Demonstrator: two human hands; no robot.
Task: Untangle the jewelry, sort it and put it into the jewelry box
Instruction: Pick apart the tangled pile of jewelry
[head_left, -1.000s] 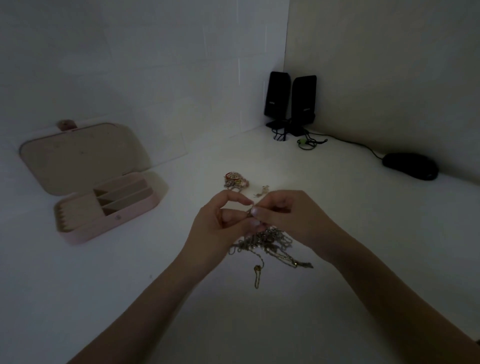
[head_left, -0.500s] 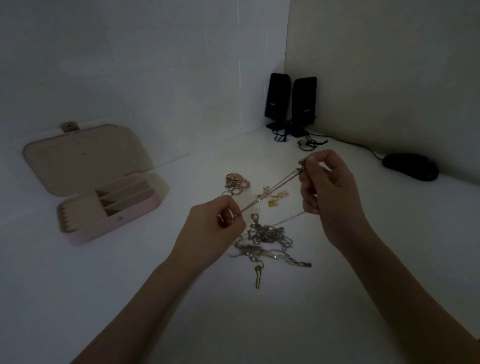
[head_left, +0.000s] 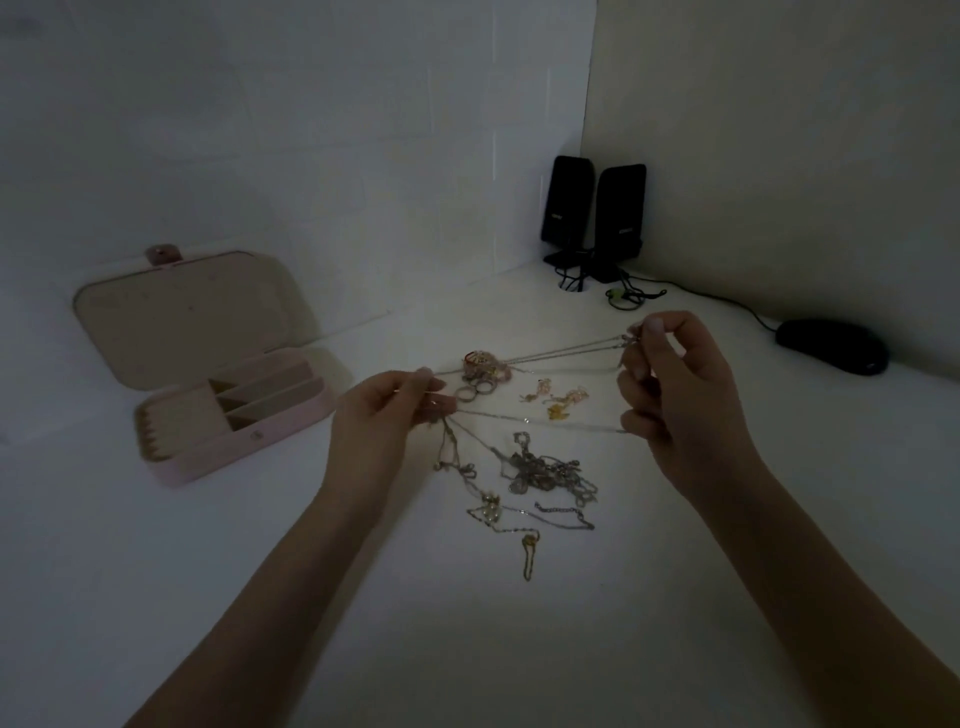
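Head view, dim light. Left hand (head_left: 387, 415) raised over the white tabletop (head_left: 260, 571), fingers curled, thumb + fingertips pinching one end of a thin silver-coloured chain necklace (head_left: 540, 355). Right hand (head_left: 675, 405) held higher and to the right, thumb + index pinching the clasp end of the same chain near its top knuckles; lower fingers curled round a second strand that runs back toward the left hand. Chain thus stretched in two near-parallel lines betw. the hands, above the table. More strands drop from the left-hand pinch down to a tangled heap of silver and gold chains (head_left: 545, 475) lying on the table below and betw. the hands; whether those strands are part of the held chain: cannot tell. A small gold pendant on a short chain (head_left: 528, 551) trails from the heap's near side. Behind the stretched chain: cluster of rings and a pink-gold ornament (head_left: 480, 371), and just right of it a few small gold earrings (head_left: 558, 397), all on the table, apart from the heap. Pink rectangular jewelry box (head_left: 234, 415) sits well left of the hands, lid open and leaning back, beige lining, ring rolls on its left, divided slots on its right. Far corner: two black desktop speakers (head_left: 592, 215) w/ cables; black computer mouse (head_left: 831, 345) by the right wall.
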